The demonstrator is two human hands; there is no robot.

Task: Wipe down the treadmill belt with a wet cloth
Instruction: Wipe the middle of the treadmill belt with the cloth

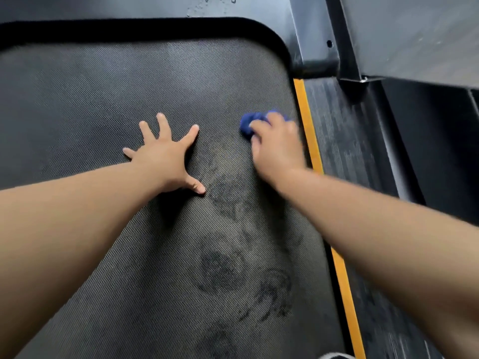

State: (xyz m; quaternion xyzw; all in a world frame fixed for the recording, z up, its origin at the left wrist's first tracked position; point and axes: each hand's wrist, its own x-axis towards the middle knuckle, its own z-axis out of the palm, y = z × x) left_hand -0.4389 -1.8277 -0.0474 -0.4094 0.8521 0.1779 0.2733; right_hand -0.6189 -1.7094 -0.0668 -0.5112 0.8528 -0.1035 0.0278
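Left hand (166, 154) flat, fingers splayed on belt (103, 99); right hand (277, 149) grasping blue cloth (250, 123).

Left hand (166, 154) flat on treadmill belt (103, 99), fingers spread, palm down. Right hand (277, 149) grips bunched blue cloth (250, 124), pressed to belt near its right edge, just beside yellow stripe (308, 125). Right hand slightly blurred. Dark smudges (220, 270) on belt between forearms. Water droplets (207, 6) on black cover beyond belt.
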